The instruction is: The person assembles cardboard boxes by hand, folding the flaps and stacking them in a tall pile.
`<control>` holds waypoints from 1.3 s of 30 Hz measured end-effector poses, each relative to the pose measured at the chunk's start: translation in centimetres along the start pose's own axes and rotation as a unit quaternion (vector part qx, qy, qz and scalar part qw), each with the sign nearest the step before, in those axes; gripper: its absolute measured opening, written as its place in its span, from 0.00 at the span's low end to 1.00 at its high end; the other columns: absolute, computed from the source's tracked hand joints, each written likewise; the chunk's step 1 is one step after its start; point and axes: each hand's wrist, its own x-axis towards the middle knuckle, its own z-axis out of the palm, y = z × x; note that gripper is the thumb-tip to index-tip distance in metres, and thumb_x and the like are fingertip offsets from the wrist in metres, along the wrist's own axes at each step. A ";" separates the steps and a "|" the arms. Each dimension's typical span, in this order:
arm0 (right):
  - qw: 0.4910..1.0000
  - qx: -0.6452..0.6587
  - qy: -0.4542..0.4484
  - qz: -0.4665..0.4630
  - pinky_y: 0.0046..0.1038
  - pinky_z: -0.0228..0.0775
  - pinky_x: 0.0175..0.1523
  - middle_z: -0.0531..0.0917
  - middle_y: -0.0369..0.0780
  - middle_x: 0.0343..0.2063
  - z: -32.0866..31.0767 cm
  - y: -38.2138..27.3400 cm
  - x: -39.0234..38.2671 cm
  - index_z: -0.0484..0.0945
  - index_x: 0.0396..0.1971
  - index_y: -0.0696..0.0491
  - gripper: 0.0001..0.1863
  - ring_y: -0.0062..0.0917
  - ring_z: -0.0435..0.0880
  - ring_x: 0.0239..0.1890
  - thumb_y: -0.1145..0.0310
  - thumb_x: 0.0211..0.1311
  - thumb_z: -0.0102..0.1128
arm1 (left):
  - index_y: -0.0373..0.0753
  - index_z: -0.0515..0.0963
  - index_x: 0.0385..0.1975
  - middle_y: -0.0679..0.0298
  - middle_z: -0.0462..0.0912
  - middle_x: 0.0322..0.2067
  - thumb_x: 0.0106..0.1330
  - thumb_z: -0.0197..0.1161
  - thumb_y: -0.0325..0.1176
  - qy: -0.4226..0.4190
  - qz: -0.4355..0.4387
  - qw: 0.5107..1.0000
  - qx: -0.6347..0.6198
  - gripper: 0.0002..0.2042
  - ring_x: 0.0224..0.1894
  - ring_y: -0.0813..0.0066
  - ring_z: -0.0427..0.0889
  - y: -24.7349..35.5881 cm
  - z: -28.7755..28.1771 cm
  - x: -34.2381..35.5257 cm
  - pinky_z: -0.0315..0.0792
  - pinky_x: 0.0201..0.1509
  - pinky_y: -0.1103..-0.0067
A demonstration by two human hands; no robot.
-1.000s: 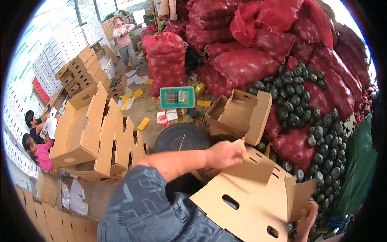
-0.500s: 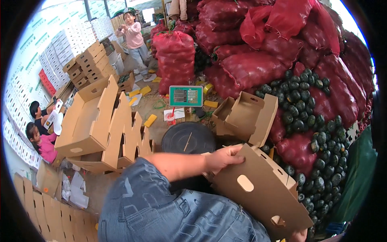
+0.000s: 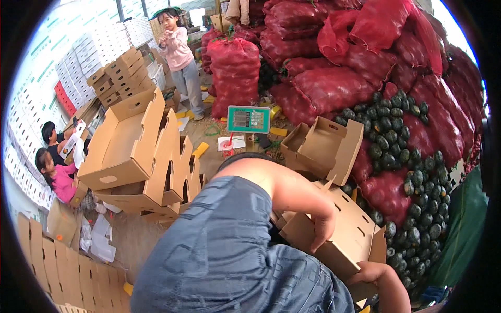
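Just right of my lap is a brown cardboard box, partly folded, with oval hand holes in its panel and loose flaps. My left hand reaches over with its fingers bent down onto the near panel; their tips are partly hidden. Closer to me, my right hand grips the box's lower near edge, fingers curled around the cardboard. My bent body in blue-grey denim hides some of the box's left side. Beyond it, another open cardboard box lies tilted.
Stacked cardboard trays rise on my left, flat cartons at lower left. Dark green squashes and red mesh sacks heap up on the right. A green scale display stands ahead. One person stands far off; two sit at left.
The box has turned, so its long panel with hand holes now faces up. My left hand moved right and nearer onto it; my right hand came into fuller view. The standing person came closer.
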 end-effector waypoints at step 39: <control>0.647 0.011 0.689 -0.327 0.25 0.62 0.29 0.69 0.35 0.20 1.7 11.4 -1.8 0.70 0.20 0.55 0.09 0.23 0.69 0.23 0.74 0.53 0.61 | 0.37 0.74 0.22 0.57 0.75 0.23 0.48 0.66 0.37 0.647 0.283 0.708 0.001 0.11 0.27 0.58 0.75 -7.2 4.2 -4.5 0.71 0.32 0.73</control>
